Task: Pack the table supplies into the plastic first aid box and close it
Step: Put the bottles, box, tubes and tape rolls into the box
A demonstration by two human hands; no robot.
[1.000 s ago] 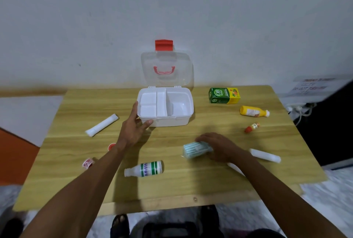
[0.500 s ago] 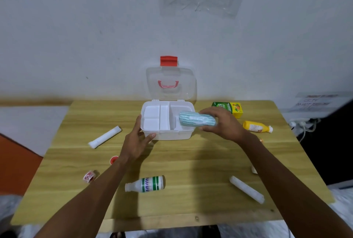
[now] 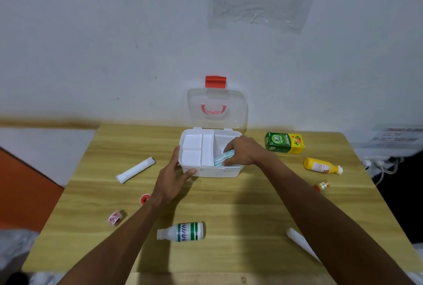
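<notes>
Head: right hand (image 3: 245, 152) grips pack (image 3: 223, 159) (angled far-right); left hand (image 3: 172, 181), fingers straight, braces box (image 3: 212, 172).

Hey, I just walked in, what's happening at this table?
A person is packing a first aid box. The left hand braces its front left corner, while the right hand holds a teal striped pack in the right compartment. The clear lid stands open. Two white rolls, a striped bottle, a yellow bottle, a green carton and a few small items lie on the table, not yet packed.
</notes>
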